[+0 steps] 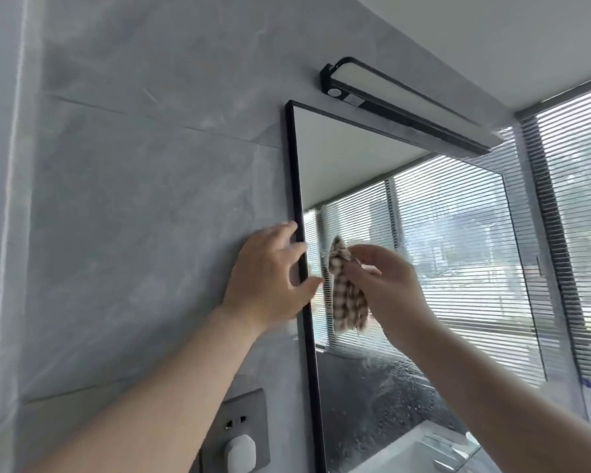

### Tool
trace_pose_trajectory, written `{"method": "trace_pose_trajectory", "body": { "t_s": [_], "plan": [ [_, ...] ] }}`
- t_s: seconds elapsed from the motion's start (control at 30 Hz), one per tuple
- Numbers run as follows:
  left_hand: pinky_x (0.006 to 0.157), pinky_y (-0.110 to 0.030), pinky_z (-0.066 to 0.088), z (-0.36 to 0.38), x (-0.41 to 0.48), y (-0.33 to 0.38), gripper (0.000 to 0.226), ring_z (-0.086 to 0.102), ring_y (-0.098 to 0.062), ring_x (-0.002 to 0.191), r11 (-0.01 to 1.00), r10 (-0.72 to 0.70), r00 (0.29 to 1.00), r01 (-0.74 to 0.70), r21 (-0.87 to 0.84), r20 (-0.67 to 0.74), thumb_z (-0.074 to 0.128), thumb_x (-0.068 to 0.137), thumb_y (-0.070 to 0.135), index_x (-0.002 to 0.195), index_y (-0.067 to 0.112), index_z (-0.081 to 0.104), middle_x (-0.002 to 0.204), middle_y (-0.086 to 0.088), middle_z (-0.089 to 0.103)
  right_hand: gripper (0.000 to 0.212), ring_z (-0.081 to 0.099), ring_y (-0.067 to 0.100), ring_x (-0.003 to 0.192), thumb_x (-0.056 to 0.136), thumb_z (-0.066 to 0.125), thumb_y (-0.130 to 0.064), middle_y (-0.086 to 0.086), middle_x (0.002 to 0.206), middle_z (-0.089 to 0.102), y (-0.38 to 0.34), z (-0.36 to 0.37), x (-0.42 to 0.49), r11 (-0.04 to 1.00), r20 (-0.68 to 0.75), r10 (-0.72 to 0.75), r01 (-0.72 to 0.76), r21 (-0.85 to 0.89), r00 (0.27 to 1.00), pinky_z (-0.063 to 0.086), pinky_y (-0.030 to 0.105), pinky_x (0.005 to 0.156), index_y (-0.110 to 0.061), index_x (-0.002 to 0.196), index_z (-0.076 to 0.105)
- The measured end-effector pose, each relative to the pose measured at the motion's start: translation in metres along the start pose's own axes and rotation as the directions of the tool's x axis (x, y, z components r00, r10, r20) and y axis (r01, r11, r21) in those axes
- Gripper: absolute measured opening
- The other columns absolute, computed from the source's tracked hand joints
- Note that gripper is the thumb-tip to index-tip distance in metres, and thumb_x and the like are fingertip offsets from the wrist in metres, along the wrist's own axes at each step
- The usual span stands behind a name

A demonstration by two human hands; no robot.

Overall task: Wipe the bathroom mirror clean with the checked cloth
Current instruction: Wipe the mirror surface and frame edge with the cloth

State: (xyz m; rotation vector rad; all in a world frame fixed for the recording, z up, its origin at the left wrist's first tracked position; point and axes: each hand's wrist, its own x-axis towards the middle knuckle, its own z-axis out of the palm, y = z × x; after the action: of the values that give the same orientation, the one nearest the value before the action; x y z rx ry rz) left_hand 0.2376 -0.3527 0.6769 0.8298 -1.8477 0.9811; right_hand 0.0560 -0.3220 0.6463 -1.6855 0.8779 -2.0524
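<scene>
Checked cloth [347, 295] — bunched, hanging at centre frame against the glass near the mirror's left edge. The right hand [393, 288] is pinching it between thumb and fingers.

Mirror [355, 158] — black-framed. The upper glass is looking clear, while the lower glass is carrying speckles and droplets, so the wiping is judged partway, with the lower area left.

Left hand [263, 278]: fingers spread and relaxed, resting on the frame, holding nothing.

Light bar [406, 104], upper right; wall socket [244, 418], bottom centre.
</scene>
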Motion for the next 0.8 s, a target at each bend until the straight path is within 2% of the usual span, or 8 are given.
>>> {"method": "trace_pose_trajectory", "body": {
  "t_s": [0.07, 0.2, 0.27, 0.37, 0.47, 0.53, 0.63, 0.8],
  "plan": [
    [0.097, -0.025, 0.037, -0.014, -0.003, 0.015, 0.058, 0.057, -0.014, 0.110, 0.934, -0.195, 0.957, 0.115, -0.339, -0.213, 0.057, 0.080, 0.056, 0.114, 0.011, 0.071, 0.116, 0.002, 0.066, 0.013, 0.072, 0.019, 0.086, 0.087, 0.073, -0.015, -0.003, 0.089, 0.075, -0.016, -0.005, -0.014, 0.998, 0.045, -0.015, 0.012, 0.069, 0.999, 0.056, 0.034, 0.074, -0.020, 0.098, 0.074],
    [0.072, -0.018, 0.050, -0.053, -0.010, 0.055, 0.037, 0.067, -0.007, 0.083, 0.549, -0.245, 0.944, 0.323, -0.771, 0.221, 0.068, 0.076, 0.056, 0.098, 0.025, 0.073, 0.085, 0.010, 0.073, 0.018, 0.073, 0.020, 0.080, 0.074, 0.080, -0.025, 0.003, 0.083, 0.076, -0.045, -0.010, -0.035, 0.988, 0.064, -0.075, 0.065, 0.142, 0.995, 0.057, 0.039, 0.075, -0.018, 0.090, 0.076],
    [0.071, -0.027, 0.056, -0.064, -0.008, 0.060, 0.012, 0.071, -0.011, 0.081, 0.456, -0.286, 0.933, 0.332, -0.826, 0.217, 0.073, 0.083, 0.034, 0.093, 0.029, 0.072, 0.084, 0.006, 0.075, 0.024, 0.073, 0.018, 0.077, 0.068, 0.078, -0.027, 0.006, 0.081, 0.076, -0.056, -0.011, -0.040, 0.977, 0.048, -0.075, 0.064, 0.202, 0.996, 0.056, 0.038, 0.076, -0.014, 0.089, 0.077],
    [0.068, -0.026, 0.055, -0.078, -0.005, 0.062, 0.024, 0.072, -0.012, 0.079, 0.284, -0.303, 0.908, 0.376, -0.882, 0.290, 0.063, 0.094, 0.004, 0.088, 0.025, 0.073, 0.082, 0.002, 0.076, 0.028, 0.071, 0.030, 0.085, 0.062, 0.078, -0.029, 0.016, 0.089, 0.075, -0.066, -0.017, -0.046, 0.948, 0.086, -0.073, 0.043, 0.317, 0.994, 0.057, 0.048, 0.082, -0.013, 0.085, 0.079],
    [0.066, -0.027, 0.056, -0.091, -0.002, 0.069, 0.022, 0.068, -0.020, 0.077, -0.125, -0.254, 0.863, 0.419, -0.899, 0.437, 0.051, 0.094, 0.000, 0.089, 0.005, 0.071, 0.089, -0.011, 0.073, 0.019, 0.067, 0.033, 0.080, 0.068, 0.075, -0.018, 0.020, 0.089, 0.072, -0.076, -0.025, -0.049, 0.903, 0.129, 0.008, -0.063, 0.424, 0.992, 0.056, 0.048, 0.078, -0.009, 0.084, 0.072],
    [0.064, -0.028, 0.057, -0.095, 0.000, 0.074, 0.020, 0.064, -0.021, 0.074, -0.296, -0.250, 0.840, 0.408, -0.864, 0.482, 0.046, 0.091, -0.003, 0.092, 0.000, 0.066, 0.087, -0.015, 0.068, 0.006, 0.066, 0.029, 0.076, 0.078, 0.071, -0.012, 0.016, 0.086, 0.072, -0.080, -0.030, -0.050, 0.932, 0.094, 0.028, -0.060, 0.358, 0.995, 0.054, 0.044, 0.072, -0.014, 0.082, 0.066],
    [0.062, -0.028, 0.054, -0.100, 0.000, 0.084, 0.024, 0.060, -0.016, 0.071, -0.252, -0.254, 0.833, 0.434, -0.865, 0.492, 0.042, 0.093, -0.004, 0.095, 0.002, 0.065, 0.083, -0.010, 0.065, 0.019, 0.070, 0.020, 0.076, 0.094, 0.064, -0.012, 0.006, 0.087, 0.075, -0.087, -0.035, -0.055, 0.998, 0.044, -0.058, 0.056, 0.033, 0.997, 0.052, 0.038, 0.069, -0.024, 0.082, 0.072],
    [0.076, -0.040, 0.056, -0.107, -0.001, 0.097, 0.033, 0.065, -0.016, 0.075, -0.116, -0.204, 0.849, 0.473, -0.874, 0.487, 0.044, 0.096, -0.001, 0.089, 0.009, 0.075, 0.085, -0.010, 0.070, 0.021, 0.074, 0.025, 0.087, 0.092, 0.064, -0.030, 0.006, 0.091, 0.077, -0.106, -0.040, -0.071, 1.000, 0.217, 0.008, -0.007, -0.007, 0.976, 0.058, 0.039, 0.078, -0.013, 0.103, 0.072]
  ]
}}
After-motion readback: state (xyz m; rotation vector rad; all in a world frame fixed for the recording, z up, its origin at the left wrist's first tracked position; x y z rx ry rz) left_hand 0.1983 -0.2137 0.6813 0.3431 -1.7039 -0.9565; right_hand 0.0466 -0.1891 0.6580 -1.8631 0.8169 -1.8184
